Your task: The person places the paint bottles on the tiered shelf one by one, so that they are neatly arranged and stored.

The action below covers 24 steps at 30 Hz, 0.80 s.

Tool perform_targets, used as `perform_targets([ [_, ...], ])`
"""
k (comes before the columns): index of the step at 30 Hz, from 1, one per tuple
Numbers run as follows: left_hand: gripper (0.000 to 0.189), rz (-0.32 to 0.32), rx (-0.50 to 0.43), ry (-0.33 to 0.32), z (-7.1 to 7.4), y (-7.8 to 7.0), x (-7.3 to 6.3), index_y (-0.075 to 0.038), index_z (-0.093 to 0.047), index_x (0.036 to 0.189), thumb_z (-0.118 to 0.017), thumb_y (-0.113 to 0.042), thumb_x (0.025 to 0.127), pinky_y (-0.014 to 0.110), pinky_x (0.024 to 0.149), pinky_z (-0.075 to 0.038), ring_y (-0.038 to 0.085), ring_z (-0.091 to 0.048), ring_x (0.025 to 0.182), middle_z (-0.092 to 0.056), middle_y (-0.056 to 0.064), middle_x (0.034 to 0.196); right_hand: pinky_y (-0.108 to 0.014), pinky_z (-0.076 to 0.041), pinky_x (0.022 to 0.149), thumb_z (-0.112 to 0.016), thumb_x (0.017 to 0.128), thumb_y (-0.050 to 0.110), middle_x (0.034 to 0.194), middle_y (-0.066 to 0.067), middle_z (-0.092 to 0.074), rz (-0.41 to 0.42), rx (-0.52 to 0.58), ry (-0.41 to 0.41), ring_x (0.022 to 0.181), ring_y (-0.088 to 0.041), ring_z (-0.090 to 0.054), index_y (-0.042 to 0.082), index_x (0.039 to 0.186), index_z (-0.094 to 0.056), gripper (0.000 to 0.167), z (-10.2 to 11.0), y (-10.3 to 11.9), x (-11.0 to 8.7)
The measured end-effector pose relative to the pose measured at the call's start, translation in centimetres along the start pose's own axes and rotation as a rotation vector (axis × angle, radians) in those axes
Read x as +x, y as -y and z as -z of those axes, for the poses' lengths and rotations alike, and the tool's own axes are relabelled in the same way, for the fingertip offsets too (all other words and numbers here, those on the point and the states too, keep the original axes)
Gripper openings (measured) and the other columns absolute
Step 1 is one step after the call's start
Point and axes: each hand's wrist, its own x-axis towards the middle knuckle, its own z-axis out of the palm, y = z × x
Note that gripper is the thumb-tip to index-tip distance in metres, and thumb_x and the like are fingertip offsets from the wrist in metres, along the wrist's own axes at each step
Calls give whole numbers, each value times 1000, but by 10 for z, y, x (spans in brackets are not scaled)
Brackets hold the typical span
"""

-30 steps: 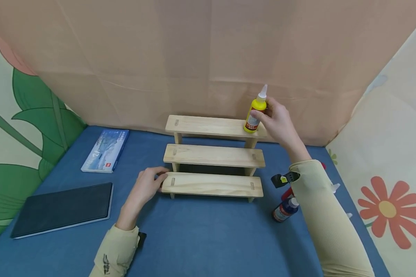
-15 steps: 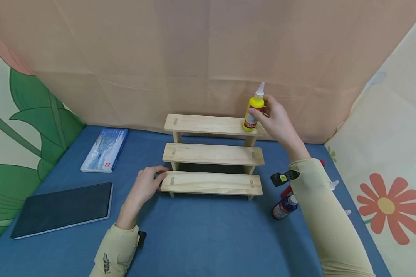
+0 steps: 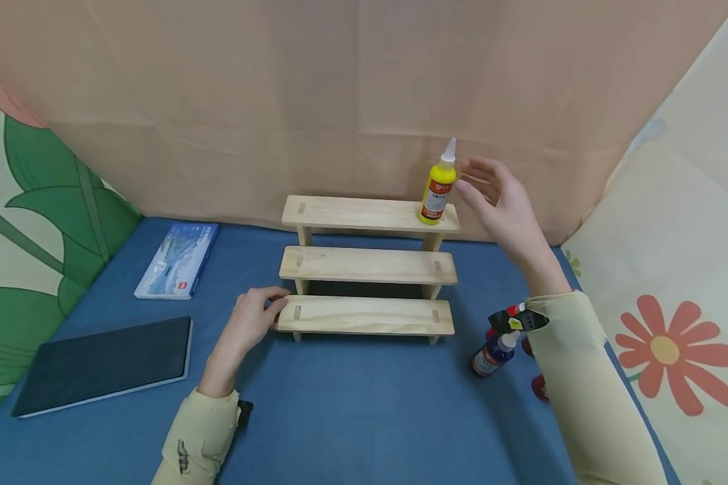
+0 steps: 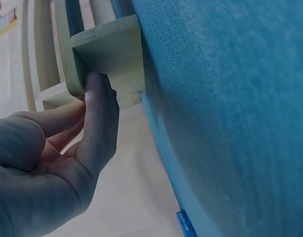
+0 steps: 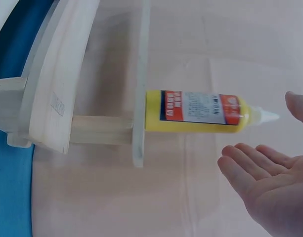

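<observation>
A yellow squeeze bottle (image 3: 437, 194) with a white pointed nozzle stands upright on the right end of the top step of a three-step wooden stand (image 3: 367, 263). Just right of it is my right hand (image 3: 506, 199), apart from the bottle, its fingers relaxed and holding nothing. The right wrist view shows a gap between that hand (image 5: 272, 180) and the bottle (image 5: 198, 111). My left hand (image 3: 251, 320) pinches the left end of the lowest step. In the left wrist view, its thumb and fingers (image 4: 99, 116) meet at the board's corner.
Right of the stand, a dark blue bottle (image 3: 488, 358) with a white cap stands by several red-coloured items, partly hidden by the right sleeve (image 3: 594, 397). At left lie a blue-white box (image 3: 178, 261) and a dark flat tablet-like slab (image 3: 106, 364). A beige cloth (image 3: 218, 108) hangs behind.
My right hand has let go of the yellow bottle and drawn away to the right. The bottle stays on the top step. My left hand keeps its place on the lowest step.
</observation>
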Motion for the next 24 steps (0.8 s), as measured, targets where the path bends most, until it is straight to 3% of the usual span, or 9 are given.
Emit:
perform_targets([
  [9,29,8,11,2,1,-2,2,10,-70,131,-59,-4,109,33,57,-50,16,-65,61,-72,29,115,-39,-43,116,-65,110,29,159,-14,-52,-2,-21,-17,147,-31,-48,6,161,-43,60,16,8,-29],
  [16,29,-2,7,3,1,-3,1,11,-70,131,-58,-3,109,32,56,-50,18,-65,62,-72,30,116,-26,-46,110,-65,109,30,156,-6,-55,-6,-67,-29,144,-26,-52,10,159,-47,56,27,9,-56],
  [24,29,11,15,5,-1,-2,2,10,-70,132,-58,-3,110,34,59,-54,18,-68,66,-71,31,119,-13,-46,100,-64,110,23,157,-10,-54,6,-76,-26,142,-28,-53,11,160,-46,55,37,-1,-86],
])
